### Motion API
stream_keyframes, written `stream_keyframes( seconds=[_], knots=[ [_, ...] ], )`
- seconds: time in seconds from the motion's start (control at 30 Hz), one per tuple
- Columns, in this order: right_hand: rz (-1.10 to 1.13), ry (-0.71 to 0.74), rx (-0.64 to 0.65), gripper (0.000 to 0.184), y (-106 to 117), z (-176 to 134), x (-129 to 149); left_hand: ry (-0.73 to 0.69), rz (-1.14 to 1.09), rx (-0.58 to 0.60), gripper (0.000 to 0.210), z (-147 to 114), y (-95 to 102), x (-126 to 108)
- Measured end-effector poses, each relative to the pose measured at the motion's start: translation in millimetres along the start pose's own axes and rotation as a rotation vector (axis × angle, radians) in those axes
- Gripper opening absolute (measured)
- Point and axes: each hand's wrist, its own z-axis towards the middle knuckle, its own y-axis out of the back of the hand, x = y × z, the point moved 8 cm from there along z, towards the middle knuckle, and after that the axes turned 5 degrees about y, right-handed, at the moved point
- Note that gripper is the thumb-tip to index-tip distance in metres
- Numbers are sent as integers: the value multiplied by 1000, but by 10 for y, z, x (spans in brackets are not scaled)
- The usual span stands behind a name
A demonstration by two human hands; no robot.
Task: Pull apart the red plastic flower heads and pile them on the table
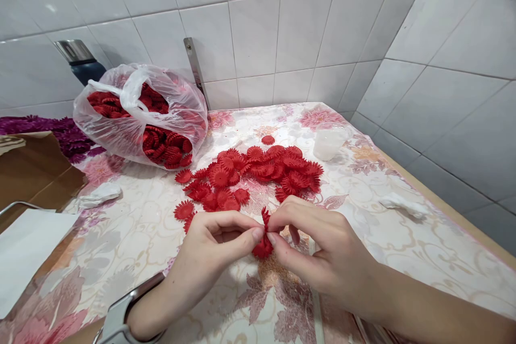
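Between my two hands, low over the table, is a red fabric flower piece [263, 247] with a fringed edge, seen nearly edge-on. My left hand [217, 247] pinches it from the left with thumb and forefinger. From the right, the thumb and forefinger of my right hand [322, 236] pinch the same piece. Its centre is partly hidden by my fingertips. Just beyond my hands lies a loose pile of red flower pieces [258, 166], flat and round with toothed edges. A few lie singly around it.
A clear plastic bag [121, 142] of red pieces stands at the back left, before a dark bottle [84, 64]. Purple flowers [60, 134], a cardboard box [44, 172] and white paper [32, 252] lie left. Right are a translucent lump [330, 141] and crumpled tissue [405, 204]. Tiled walls bound the table.
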Motion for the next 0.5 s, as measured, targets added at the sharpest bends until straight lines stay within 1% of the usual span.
stream_keyframes(
  seconds=[0.3,0.4,0.5],
  knots=[
    [-13,23,19,14,-8,14,12,42,-37,25,5,24,-23,44],
    [-33,48,36,16,-19,16,40,57,-47,56,8,34,-50,58],
    [-27,38,41,16,-23,18,38,81,-37,83,9,39,-66,74]
  ],
)
